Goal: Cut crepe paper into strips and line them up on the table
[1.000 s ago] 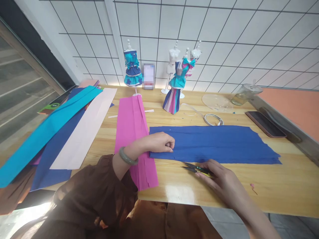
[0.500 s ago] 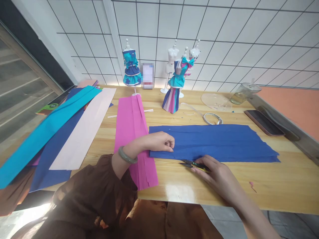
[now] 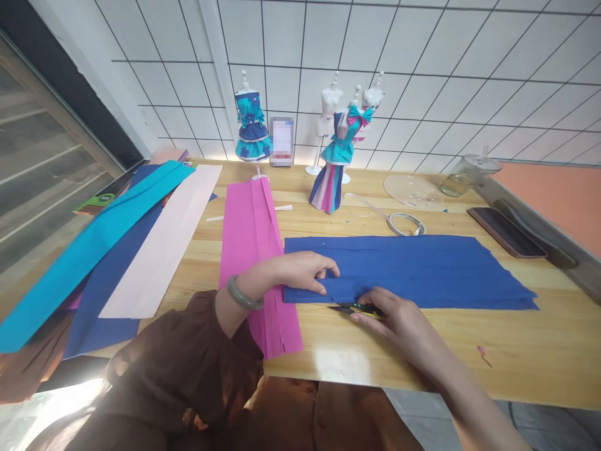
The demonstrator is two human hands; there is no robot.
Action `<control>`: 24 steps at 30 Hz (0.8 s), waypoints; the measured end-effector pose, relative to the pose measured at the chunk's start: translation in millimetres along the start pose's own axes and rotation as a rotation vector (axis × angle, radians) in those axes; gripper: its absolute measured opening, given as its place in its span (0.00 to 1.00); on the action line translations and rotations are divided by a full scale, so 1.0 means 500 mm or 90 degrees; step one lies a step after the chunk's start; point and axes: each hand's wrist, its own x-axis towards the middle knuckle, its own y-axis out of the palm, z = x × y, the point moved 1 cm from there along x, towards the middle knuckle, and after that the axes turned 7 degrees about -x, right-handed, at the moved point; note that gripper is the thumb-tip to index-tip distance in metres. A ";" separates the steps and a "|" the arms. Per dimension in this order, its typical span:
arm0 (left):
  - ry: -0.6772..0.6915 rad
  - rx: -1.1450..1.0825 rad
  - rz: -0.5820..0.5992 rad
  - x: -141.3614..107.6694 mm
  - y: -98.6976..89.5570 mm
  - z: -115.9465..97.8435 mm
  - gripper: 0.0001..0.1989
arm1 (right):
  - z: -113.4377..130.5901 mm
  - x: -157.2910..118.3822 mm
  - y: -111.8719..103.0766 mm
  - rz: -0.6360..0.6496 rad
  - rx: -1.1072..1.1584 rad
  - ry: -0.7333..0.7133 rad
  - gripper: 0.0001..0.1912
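A wide strip of blue crepe paper [image 3: 422,269] lies crosswise on the table, its right end uneven. My left hand [image 3: 307,270], a bangle at the wrist, rests on the paper's left end; thumb and forefinger are apart with nothing seen between them. In my right hand [image 3: 392,316] is a pair of thread snips [image 3: 359,309], the dark blades pointing left along the paper's near edge. Beneath my left forearm is a folded pink crepe paper strip [image 3: 251,225], running from front to back.
Turquoise [image 3: 101,250] and pale pink strips [image 3: 164,250] lie at the left over dark blue paper. Small dressed mannequins [image 3: 338,150] stand along the tiled wall. A tape roll [image 3: 406,224], a phone [image 3: 507,232] and a lidded cup [image 3: 469,175] are at the back right.
My left hand's thumb and forefinger have spread from a closed curl. My right hand has moved left with the snips, closer to my left hand.
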 end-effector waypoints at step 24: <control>0.014 -0.075 0.027 0.004 0.001 0.018 0.07 | -0.011 0.006 0.009 -0.020 -0.012 -0.046 0.14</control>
